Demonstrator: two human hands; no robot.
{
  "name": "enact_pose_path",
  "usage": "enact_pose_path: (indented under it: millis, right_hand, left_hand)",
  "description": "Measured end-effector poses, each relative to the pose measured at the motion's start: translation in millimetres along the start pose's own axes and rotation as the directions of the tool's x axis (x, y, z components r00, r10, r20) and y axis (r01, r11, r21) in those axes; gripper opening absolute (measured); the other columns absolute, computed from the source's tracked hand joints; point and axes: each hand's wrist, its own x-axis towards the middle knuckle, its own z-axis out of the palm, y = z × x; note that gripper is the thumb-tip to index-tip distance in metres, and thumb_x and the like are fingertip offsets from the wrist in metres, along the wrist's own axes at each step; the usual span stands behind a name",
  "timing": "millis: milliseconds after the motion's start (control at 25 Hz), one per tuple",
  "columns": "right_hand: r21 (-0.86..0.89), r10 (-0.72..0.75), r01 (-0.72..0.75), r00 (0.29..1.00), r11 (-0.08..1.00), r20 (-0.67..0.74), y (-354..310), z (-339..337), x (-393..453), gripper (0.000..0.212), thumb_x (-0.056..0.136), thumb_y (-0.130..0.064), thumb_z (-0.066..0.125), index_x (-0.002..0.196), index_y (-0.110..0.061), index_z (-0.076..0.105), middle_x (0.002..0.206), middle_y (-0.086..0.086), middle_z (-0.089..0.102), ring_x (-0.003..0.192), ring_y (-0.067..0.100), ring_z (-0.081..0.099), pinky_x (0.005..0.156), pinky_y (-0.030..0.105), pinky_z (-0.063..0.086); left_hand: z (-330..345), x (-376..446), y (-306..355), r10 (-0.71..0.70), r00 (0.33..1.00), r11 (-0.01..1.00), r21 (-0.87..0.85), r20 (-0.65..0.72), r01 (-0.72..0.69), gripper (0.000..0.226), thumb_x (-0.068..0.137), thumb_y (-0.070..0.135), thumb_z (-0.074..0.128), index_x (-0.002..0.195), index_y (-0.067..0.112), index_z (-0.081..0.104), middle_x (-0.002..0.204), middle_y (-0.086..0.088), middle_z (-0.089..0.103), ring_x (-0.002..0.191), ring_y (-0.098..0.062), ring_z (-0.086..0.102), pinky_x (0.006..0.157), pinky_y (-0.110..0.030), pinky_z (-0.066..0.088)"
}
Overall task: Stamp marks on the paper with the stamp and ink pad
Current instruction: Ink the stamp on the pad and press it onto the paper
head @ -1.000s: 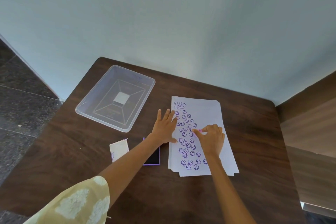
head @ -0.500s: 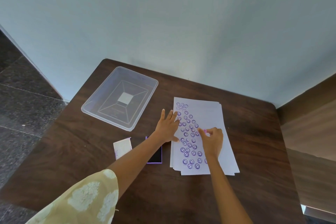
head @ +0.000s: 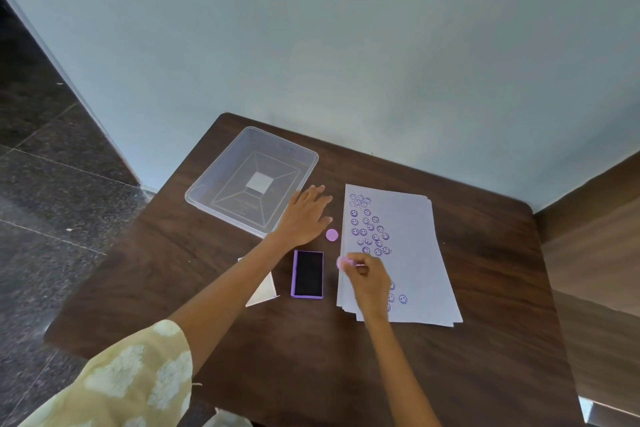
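A stack of white paper (head: 408, 253) lies on the dark wooden table (head: 485, 340), its left half covered with several purple smiley marks. My right hand (head: 369, 282) holds a small pink stamp (head: 344, 263) at the paper's left edge, just right of the ink pad. The purple-framed ink pad (head: 307, 274) lies open with its dark pad up, left of the paper. A round pink cap (head: 331, 235) sits on the table above the pad. My left hand (head: 304, 217) hovers flat, fingers apart, over the table beside the cap, holding nothing.
A clear plastic tray (head: 221, 196) sits at the table's back left, partly under my left hand. A white card or lid (head: 265, 291) lies left of the ink pad, partly hidden by my left forearm. A wall runs behind the table.
My left hand lifted off the paper and moved left toward the tray, uncovering the pink cap. My right hand carried the stamp from mid-paper down-left to the paper's edge near the ink pad.
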Motion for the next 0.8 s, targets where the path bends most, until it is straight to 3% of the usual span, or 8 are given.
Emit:
enact_pose_path:
  millis: [160, 320, 440, 720, 800]
  right_hand:
    - [-0.137, -0.026, 0.049, 0.987, 0.989, 0.16, -12, 31, -8, 0.016, 0.081, -0.021, 0.065, 0.086, -0.006, 0.067, 0.09, 0.019, 0.068, 0.082, 0.031, 0.061, 0.076, 0.039, 0.049]
    - [-0.366, -0.118, 0.206, 0.961, 0.907, 0.249, -21, 48, -3, 0.018, 0.083, -0.015, 0.052, 0.084, -0.002, 0.064, 0.09, 0.017, 0.062, 0.076, 0.028, 0.054, 0.066, 0.032, 0.041]
    - [-0.507, -0.114, 0.268, 0.943, 0.819, 0.313, -23, 58, 0, 0.023, 0.088, -0.017, 0.046, 0.087, 0.0, 0.062, 0.096, 0.018, 0.06, 0.081, 0.028, 0.057, 0.07, 0.032, 0.045]
    - [-0.529, -0.135, 0.287, 0.942, 0.799, 0.306, -16, 63, 0, 0.02, 0.088, -0.021, 0.053, 0.094, -0.005, 0.062, 0.106, 0.013, 0.063, 0.092, 0.027, 0.061, 0.08, 0.035, 0.052]
    - [-0.486, -0.127, 0.266, 0.945, 0.832, 0.3, -14, 61, 0, 0.02, 0.087, -0.024, 0.055, 0.097, -0.009, 0.063, 0.107, 0.01, 0.064, 0.093, 0.023, 0.061, 0.08, 0.03, 0.051]
  left_hand:
    - [-2, -3, -14, -0.006, 1.0, 1.0, 0.022, -0.001, 0.006, 0.044, 0.093, 0.03, 0.047, 0.135, 0.017, 0.038, 0.153, -0.008, 0.024, 0.143, -0.027, 0.015, 0.116, -0.046, 0.004]
    - [4, -3, -28, 0.003, 1.0, 0.999, 0.037, 0.014, -0.003, 0.043, 0.093, 0.031, 0.048, 0.133, 0.018, 0.039, 0.152, -0.008, 0.027, 0.141, -0.029, 0.019, 0.116, -0.047, 0.006]
    - [9, -1, -32, 0.015, 0.998, 0.998, 0.06, 0.054, -0.018, 0.045, 0.093, 0.034, 0.047, 0.134, 0.019, 0.038, 0.152, -0.008, 0.026, 0.141, -0.029, 0.019, 0.116, -0.047, 0.007]
    - [16, 7, -26, 0.099, 0.988, 0.993, 0.05, 0.117, -0.105, 0.049, 0.092, 0.03, 0.049, 0.136, 0.017, 0.034, 0.153, -0.009, 0.024, 0.142, -0.027, 0.015, 0.116, -0.045, 0.006]
    - [20, 9, -19, 0.12, 0.984, 0.99, 0.058, 0.13, -0.128, 0.049, 0.092, 0.028, 0.05, 0.137, 0.017, 0.033, 0.153, -0.009, 0.023, 0.143, -0.027, 0.014, 0.116, -0.046, 0.005]
